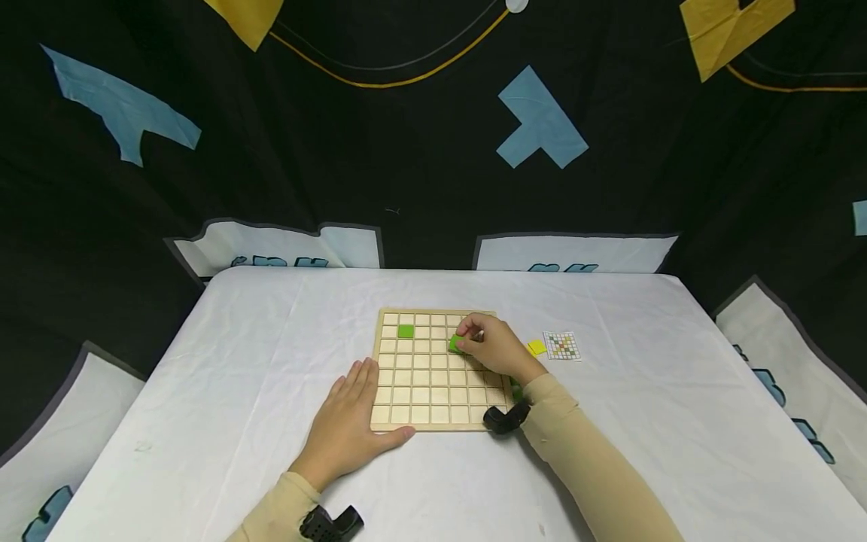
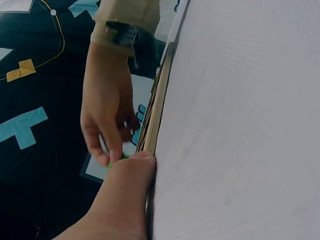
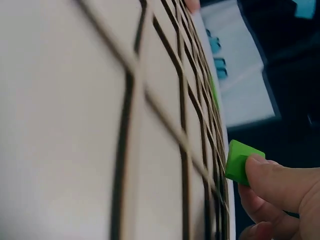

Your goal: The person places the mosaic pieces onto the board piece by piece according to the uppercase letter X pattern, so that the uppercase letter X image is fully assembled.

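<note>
Pinching a green tile [image 3: 237,162], right fingers [image 3: 263,208] curl inward.

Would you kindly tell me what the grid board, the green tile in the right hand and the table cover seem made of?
The grid board is probably smooth wood, judging by its pale tan frame and strips. The green tile, fairly matte, could be painted wood or plastic: its even colour leaves that open. The table cover looks like matte fabric, given its faint creases.
</note>
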### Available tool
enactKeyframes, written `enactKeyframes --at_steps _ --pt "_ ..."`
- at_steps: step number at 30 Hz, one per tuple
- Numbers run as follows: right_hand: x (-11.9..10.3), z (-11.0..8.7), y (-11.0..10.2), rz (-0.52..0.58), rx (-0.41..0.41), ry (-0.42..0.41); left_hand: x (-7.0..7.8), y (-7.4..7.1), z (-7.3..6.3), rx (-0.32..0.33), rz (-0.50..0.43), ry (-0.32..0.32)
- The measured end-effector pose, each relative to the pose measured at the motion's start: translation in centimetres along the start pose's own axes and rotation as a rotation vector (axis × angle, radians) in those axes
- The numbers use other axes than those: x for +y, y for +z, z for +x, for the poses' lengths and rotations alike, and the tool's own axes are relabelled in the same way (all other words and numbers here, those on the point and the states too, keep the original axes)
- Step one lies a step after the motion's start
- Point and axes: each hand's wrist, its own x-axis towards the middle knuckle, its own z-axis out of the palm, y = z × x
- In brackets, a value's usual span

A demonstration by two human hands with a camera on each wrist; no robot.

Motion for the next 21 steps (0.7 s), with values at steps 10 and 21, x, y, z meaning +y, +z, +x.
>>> enactKeyframes --at_steps 10,21 --pt "-2.4 2.0 3.8 -0.051 0.002 -0.043 0.1 -0.2 -0.1 -0.002 0.003 0.003" --pt "-3.3 2.0 4.6 -0.18 0.013 -0.087 0.0 -0.1 -0.1 0.01 0.014 0.006"
